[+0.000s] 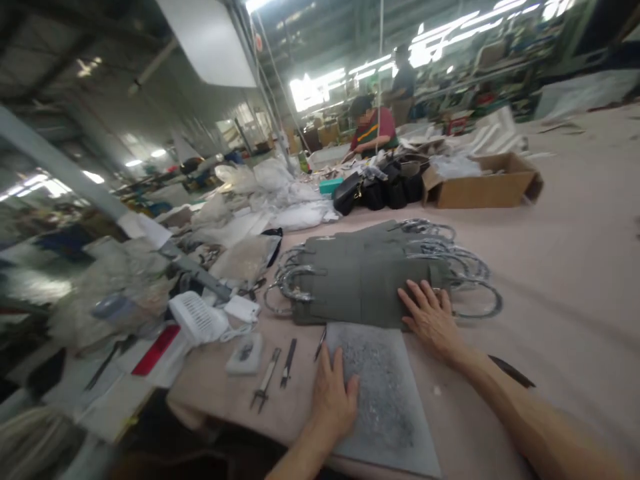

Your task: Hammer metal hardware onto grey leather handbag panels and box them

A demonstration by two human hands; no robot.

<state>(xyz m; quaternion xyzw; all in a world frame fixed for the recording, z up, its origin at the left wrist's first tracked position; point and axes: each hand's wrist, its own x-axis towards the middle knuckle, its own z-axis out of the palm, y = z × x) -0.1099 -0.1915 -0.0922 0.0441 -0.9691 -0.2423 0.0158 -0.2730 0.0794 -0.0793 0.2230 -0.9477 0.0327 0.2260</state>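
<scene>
A stack of dark grey-green bag panels (pixel 345 280) lies across the table, with looped handles (pixel 297 283) wrapped in clear plastic sticking out at both ends. My right hand (pixel 433 320) rests with spread fingers on the near right corner of the stack. Below the stack is a worn grey board (pixel 383 393). My left hand (pixel 334 393) is over the board's left edge, its fingers apart and holding nothing. A thin pen-like tool (pixel 321 343) lies just beyond its fingertips.
Left of my left hand lie a dark flat tool (pixel 289 363) and a metal caliper-like tool (pixel 267 380). A white fan (pixel 197 319) stands farther left. Black bags (pixel 375 190) and a cardboard box (pixel 483 190) sit behind the stack. A person (pixel 375 127) works at the far end.
</scene>
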